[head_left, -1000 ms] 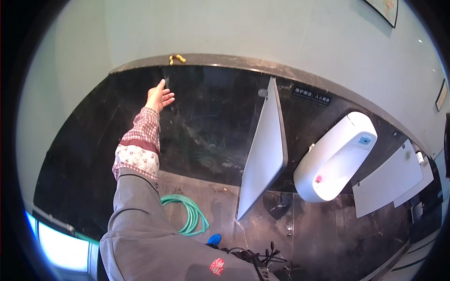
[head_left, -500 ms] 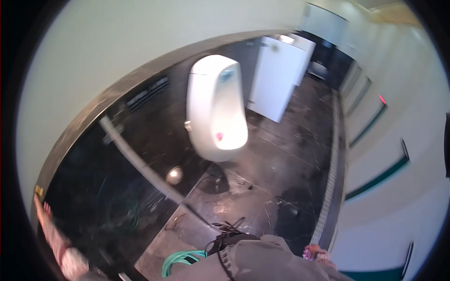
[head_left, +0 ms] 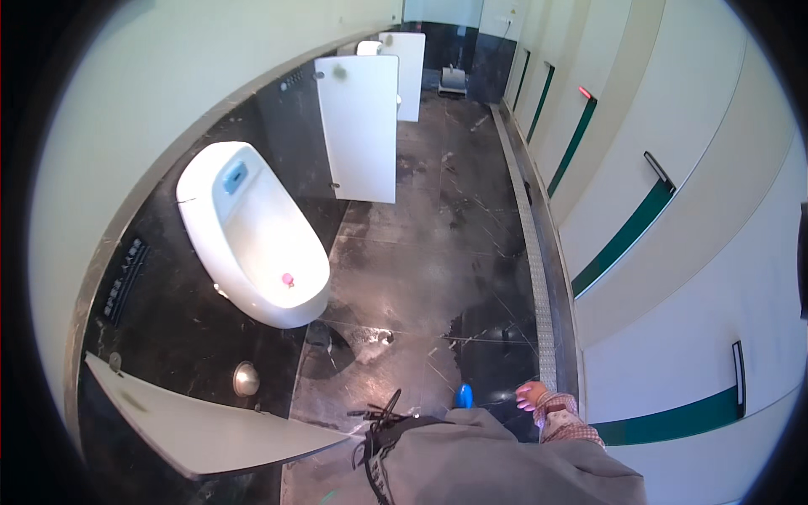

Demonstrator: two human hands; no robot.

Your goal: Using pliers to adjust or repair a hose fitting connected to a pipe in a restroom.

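My right hand point(head_left: 530, 395) hangs low at the right, beside my grey clothing point(head_left: 488, 459), its sleeve checked pink. Its fingers are loosely bent and a little apart, and I see nothing in them. Close by on its left, the blue rounded tip point(head_left: 465, 396) of something shows at the edge of my clothing; it may be a shoe. My left hand is out of view. To the left a white urinal point(head_left: 252, 236) is fixed to the black wall, with a small pink piece point(head_left: 288, 279) in its bowl.
A white divider panel point(head_left: 210, 438) juts out at the lower left, under a round metal fitting point(head_left: 246, 379). Another divider point(head_left: 362, 130) stands beyond the urinal. White stall doors point(head_left: 623, 202) with green bands line the right, along a floor grate point(head_left: 539, 286). The dark tiles point(head_left: 404, 269) look wet.
My view has swung right and along the room. My left hand, earlier at the wall ledge by a small yellow thing, has left view. The coiled green hose is almost wholly out of view.
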